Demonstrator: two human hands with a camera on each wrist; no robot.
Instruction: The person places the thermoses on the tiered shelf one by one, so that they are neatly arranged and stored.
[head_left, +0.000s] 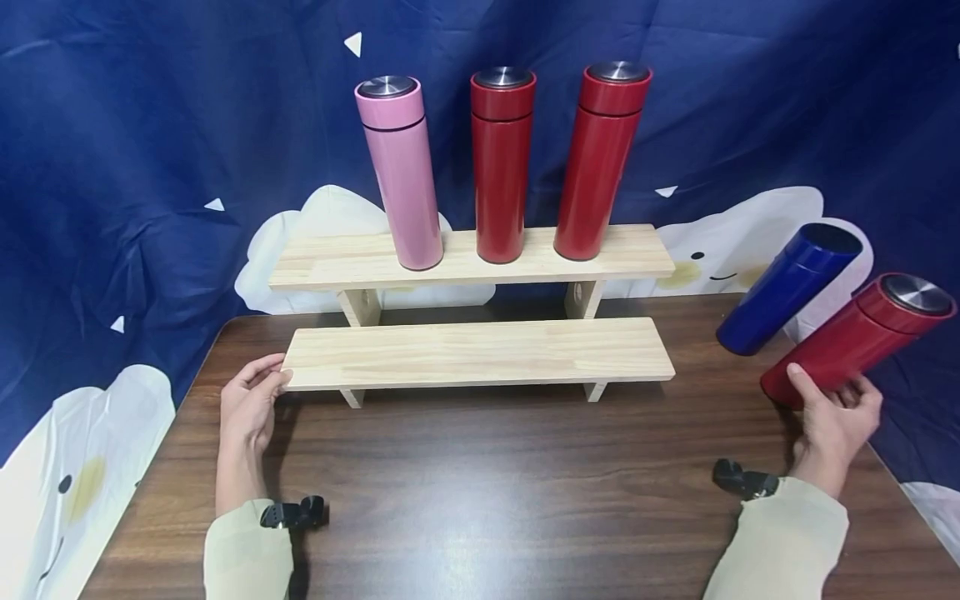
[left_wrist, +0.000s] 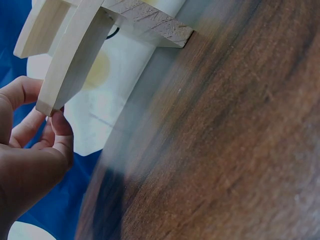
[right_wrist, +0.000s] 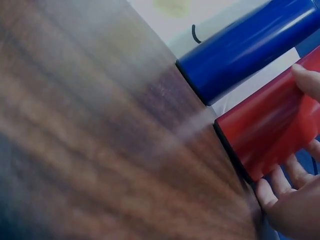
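Note:
My left hand (head_left: 250,406) pinches the left end of the low wooden shelf (head_left: 480,354); the left wrist view has the thumb under the board (left_wrist: 75,60) and a finger on its other face. At the far right, my right hand (head_left: 838,421) holds the lower part of a red thermos bottle (head_left: 855,337), thumb on one side and fingers on the other. The bottle's base (right_wrist: 235,152) is at the tabletop in the right wrist view. Just behind it stands a blue thermos bottle (head_left: 783,292), which no hand touches.
Behind the low shelf stands a taller wooden shelf (head_left: 337,262) bearing a pink thermos bottle (head_left: 405,183), a red one (head_left: 502,175) and another red one (head_left: 603,167). All rests on a brown wood-grain table (head_left: 480,483). A blue cloth (head_left: 150,167) with white cloud shapes hangs behind.

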